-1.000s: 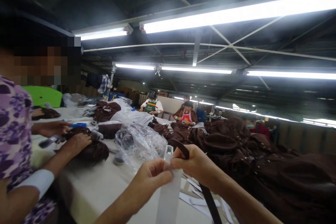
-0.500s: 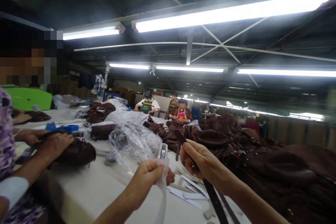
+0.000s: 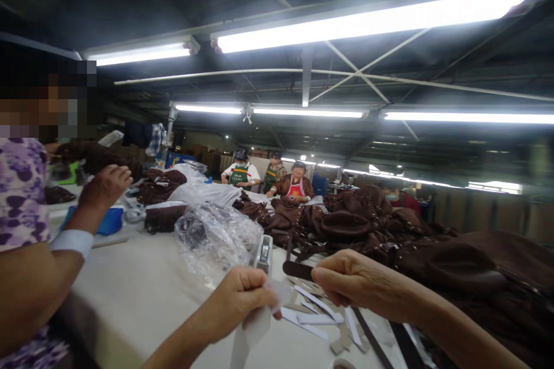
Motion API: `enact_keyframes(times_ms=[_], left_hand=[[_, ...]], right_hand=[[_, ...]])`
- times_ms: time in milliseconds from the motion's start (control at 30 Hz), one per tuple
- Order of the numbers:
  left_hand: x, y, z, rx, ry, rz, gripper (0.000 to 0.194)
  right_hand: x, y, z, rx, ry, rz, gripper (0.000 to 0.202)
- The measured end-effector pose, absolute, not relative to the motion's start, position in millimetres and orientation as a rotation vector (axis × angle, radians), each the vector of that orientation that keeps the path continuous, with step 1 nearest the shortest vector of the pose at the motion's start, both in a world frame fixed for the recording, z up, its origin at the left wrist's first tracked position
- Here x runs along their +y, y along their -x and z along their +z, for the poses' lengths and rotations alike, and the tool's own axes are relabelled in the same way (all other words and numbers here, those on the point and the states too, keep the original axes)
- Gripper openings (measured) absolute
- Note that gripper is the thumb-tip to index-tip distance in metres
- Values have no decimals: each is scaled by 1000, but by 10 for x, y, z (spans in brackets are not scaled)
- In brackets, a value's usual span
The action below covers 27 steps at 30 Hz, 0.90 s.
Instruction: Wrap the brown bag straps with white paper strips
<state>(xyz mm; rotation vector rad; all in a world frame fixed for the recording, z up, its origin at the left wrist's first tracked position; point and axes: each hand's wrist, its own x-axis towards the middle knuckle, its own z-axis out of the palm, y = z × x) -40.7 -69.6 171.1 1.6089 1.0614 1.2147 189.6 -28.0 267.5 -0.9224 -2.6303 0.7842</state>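
Note:
My left hand (image 3: 236, 305) pinches a strip of thin white translucent material (image 3: 256, 328), which hangs down toward the table. To its right, my right hand (image 3: 346, 279) is closed on a dark brown strap (image 3: 298, 270), whose rounded end points left toward the white strip. The two hands are apart. Just behind my left hand stands a grey tape dispenser (image 3: 264, 253). White and beige paper strips (image 3: 318, 319) lie scattered on the table below my right hand, with more dark straps (image 3: 372, 337) hanging beside them.
Brown leather bags (image 3: 480, 265) are heaped along the right. Crumpled clear plastic (image 3: 216, 236) lies left of the dispenser on the white table (image 3: 147, 288). At the left a person in a purple patterned top (image 3: 21, 190) raises an arm near a blue object (image 3: 110, 221). Several people work farther back.
My right hand has moved right and down, and the strap end now points left. My left hand has shifted slightly, its white strip bunched. The neighbour's arm has lifted off the dark bag.

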Motion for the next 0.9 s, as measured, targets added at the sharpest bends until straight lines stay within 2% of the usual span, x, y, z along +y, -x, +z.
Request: enact_keyframes(times_ms=[167, 467, 733, 900], left_hand=[[-729, 390, 1739, 1046, -1662, 1058, 26], [-730, 286, 1805, 1061, -1629, 1006, 20], [-615, 286, 1654, 1160, -1655, 964, 14], [-561, 274, 1585, 1125, -1633, 993, 12]], right_hand=[[-393, -1921, 2720, -2741, 984, 588, 37], [-490, -1916, 2699, -2821, 1070, 324, 33], [-453, -1924, 2506, -2782, 1187, 352, 30], [-474, -1988, 2491, -2766, 1219, 432, 22]])
